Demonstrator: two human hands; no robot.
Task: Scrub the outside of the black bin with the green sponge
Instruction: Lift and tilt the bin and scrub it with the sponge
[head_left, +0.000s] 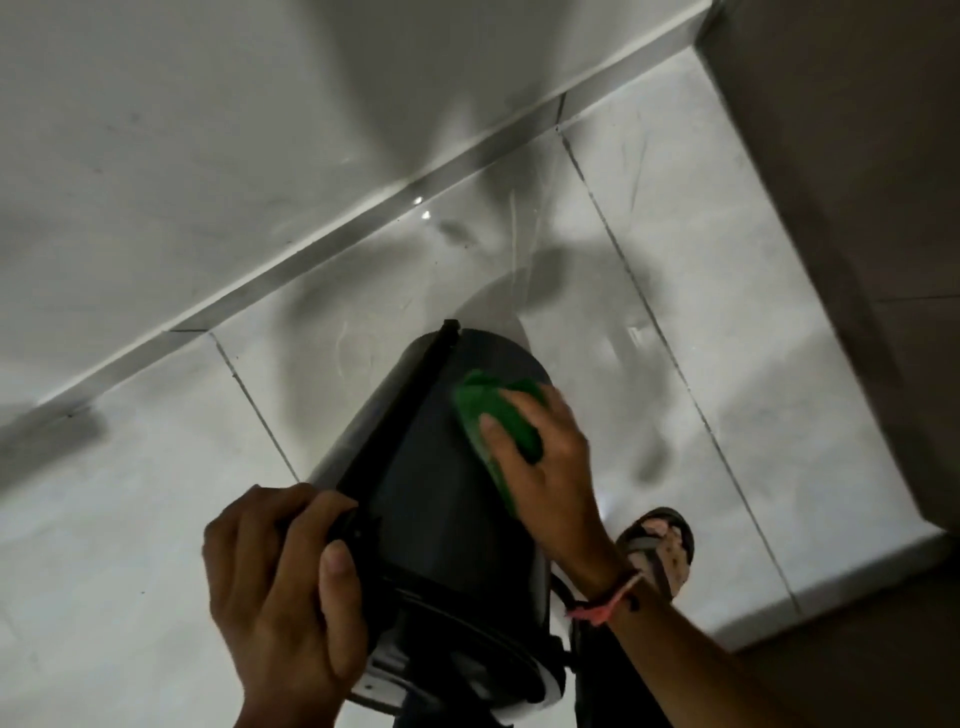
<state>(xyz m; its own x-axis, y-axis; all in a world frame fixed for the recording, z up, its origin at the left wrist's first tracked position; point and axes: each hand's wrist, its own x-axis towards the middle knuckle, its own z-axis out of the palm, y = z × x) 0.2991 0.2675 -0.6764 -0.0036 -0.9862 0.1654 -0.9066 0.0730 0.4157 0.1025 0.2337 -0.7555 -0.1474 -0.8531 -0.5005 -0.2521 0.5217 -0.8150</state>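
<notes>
— As seen from the head camera, what can be counted?

— One black bin (431, 499) is seen, tipped so that its base points away toward the wall (208, 130) and its rim end lies nearest the camera. One green sponge (493, 421) is counted, two hands, one sandalled foot (660, 545) and one wrist cord (605, 605) in pink and dark strands, tied on the right wrist.

— Where is the sponge placed?

— It is pressed flat against the outer side of the bin, on the upper right part of the curved wall, near the base end. A black bar (400, 410) is seen running along the bin's side, just left of the sponge.

— How is the right hand (540, 467) posed?

— It is laid palm-down over the sponge, fingers spread and curled over its far edge, thumb laid along the near side; the sponge is held under it. The forearm is brought in from the lower right.

— And the left hand (280, 587)?

— It is closed around the black fitting at the rim end of the bin, thumb laid on top, fingers wrapped round from the left, so the bin is gripped and steadied.

— What lies beneath?

— Pale glossy floor tiles (130, 493) with dark grout lines are seen. The foot is set on them just right of the bin.
</notes>
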